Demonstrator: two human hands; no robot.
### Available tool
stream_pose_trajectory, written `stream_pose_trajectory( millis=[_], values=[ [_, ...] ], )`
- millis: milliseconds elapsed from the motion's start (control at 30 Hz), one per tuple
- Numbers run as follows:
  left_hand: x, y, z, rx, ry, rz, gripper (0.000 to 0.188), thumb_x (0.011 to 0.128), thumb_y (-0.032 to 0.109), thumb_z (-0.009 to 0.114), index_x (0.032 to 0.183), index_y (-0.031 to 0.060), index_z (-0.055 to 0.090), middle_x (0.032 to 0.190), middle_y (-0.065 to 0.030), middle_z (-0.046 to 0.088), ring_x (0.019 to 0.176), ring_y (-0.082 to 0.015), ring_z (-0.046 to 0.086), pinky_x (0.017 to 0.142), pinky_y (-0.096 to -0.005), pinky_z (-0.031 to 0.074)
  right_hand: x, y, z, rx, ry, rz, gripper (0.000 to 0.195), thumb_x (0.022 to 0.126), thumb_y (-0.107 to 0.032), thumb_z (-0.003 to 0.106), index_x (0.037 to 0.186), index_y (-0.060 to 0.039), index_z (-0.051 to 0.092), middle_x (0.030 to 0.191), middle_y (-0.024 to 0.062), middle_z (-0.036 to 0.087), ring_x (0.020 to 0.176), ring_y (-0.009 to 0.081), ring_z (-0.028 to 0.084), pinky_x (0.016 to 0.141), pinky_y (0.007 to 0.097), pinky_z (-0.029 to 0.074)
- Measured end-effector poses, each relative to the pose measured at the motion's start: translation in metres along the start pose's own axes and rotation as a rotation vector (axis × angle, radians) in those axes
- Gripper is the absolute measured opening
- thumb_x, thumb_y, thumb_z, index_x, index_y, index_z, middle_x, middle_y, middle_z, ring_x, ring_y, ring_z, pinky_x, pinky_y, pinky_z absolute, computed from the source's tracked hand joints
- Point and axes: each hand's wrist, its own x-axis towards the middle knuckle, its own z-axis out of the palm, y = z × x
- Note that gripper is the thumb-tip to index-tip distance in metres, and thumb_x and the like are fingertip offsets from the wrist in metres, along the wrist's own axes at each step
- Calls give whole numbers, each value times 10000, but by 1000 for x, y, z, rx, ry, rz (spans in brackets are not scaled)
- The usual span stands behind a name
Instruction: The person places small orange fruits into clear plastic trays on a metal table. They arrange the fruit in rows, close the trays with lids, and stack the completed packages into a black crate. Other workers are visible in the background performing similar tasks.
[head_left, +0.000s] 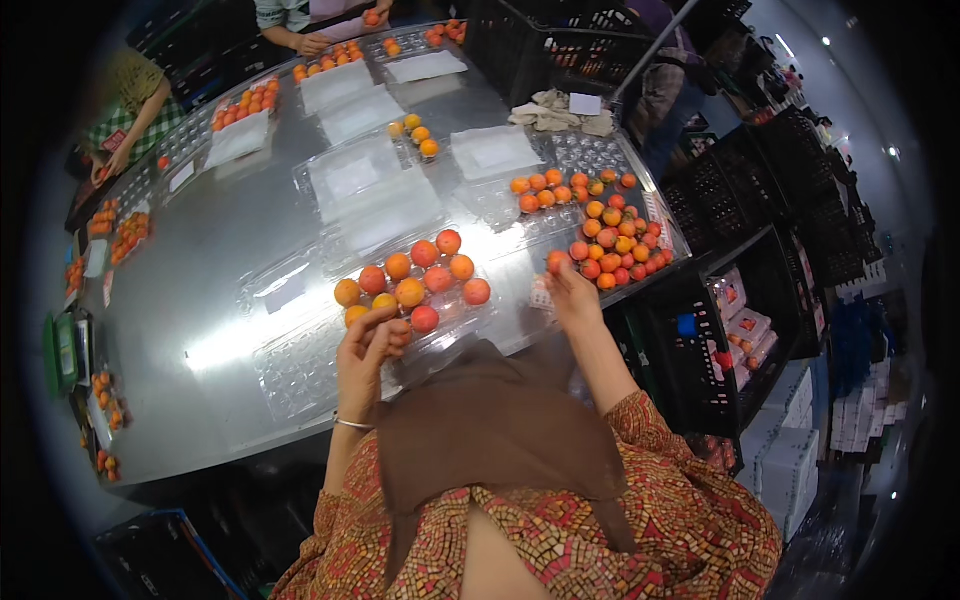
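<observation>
My left hand (365, 352) is at the near-left corner of a clear plastic tray (450, 319), its fingers closed around an orange-red tomato (403, 331) that they partly hide. Red and orange tomatoes (409, 292) sit in rows in this tray, and some cups at its right front hold none. To the right, my right hand (576, 296) grips a red tomato (557, 261) by its fingertips, beside a heap of loose tomatoes (619, 244), several with green stems. A small printed card or packet (541, 292) lies just left of my right wrist.
White pads (390, 214) and clear trays cover parts of the metal table (202, 285). Part-filled tomato trays (544, 191) stand beyond the heap, near gloves (562, 112). Black crates (720, 330) flank the table's right edge. Two people (142, 97) work across the table.
</observation>
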Motion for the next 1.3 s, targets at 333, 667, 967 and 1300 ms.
stream_pose_trajectory(
  millis=[333, 667, 967, 1300],
  values=[
    [-1, 3, -9, 11, 6, 33, 282, 1039, 162, 588, 1258, -14, 614, 1029, -69, 669, 869, -88, 621, 750, -222, 509, 92, -72, -134, -1273, 628, -662, 466, 778, -132, 849, 1189, 7, 681, 1082, 131, 658, 886, 215, 672, 822, 344, 552],
    [-6, 9, -7, 55, 115, 70, 236, 1013, 157, 619, 1191, 7, 659, 973, -44, 697, 853, -93, 616, 770, -247, 499, 88, -65, -152, -1357, 572, -617, 739, 748, -139, 812, 1422, -52, 522, 1264, 203, 533, 1160, 368, 556, 1013, 448, 462],
    [-1, 14, 2, 107, 109, 50, 223, 1020, 164, 614, 1186, 23, 662, 971, -32, 703, 867, -87, 629, 776, -241, 499, -68, -42, 77, -1290, -530, -998, 347, 780, -196, 821, 1098, -124, 699, 1184, 82, 571, 1197, 305, 497, 1051, 439, 375],
    [4, 8, 14, 115, 17, 72, 238, 1026, 170, 605, 1203, 17, 649, 978, -42, 708, 830, -82, 623, 768, -226, 493, -68, -34, 102, -1388, -736, -946, 388, 788, -202, 801, 1143, -112, 674, 1193, 57, 533, 1176, 280, 470, 1005, 416, 359]
  ],
)
